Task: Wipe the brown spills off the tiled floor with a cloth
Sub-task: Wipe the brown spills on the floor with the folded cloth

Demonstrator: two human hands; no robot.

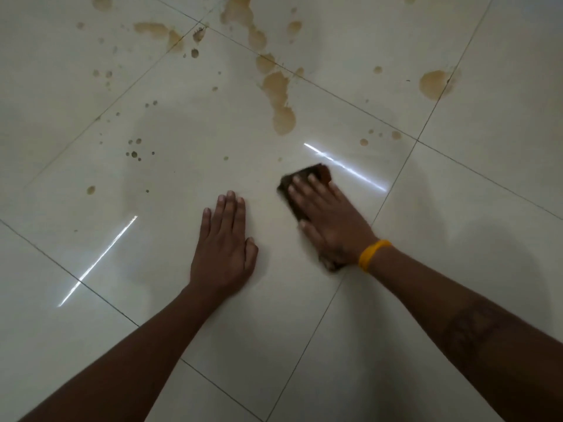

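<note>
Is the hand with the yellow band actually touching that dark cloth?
Touching. The head view shows the right hand lying flat on the cloth, straight fingers pressing it to the tiled floor.

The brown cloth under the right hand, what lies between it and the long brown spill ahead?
Bare cream tile with a bright light streak, in the head view, between brown cloth and long brown spill.

Dim, flat indoor light falls on the glossy floor (pixel 170 269), which throws back two thin white streaks of glare, one lower left, one at centre right. Soft grey shadows pool at the right edge and near the middle. The right hand (pixel 329 220) and cloth (pixel 316 173) are smeared by motion blur. Grout lines bow slightly toward the frame edges.
</note>
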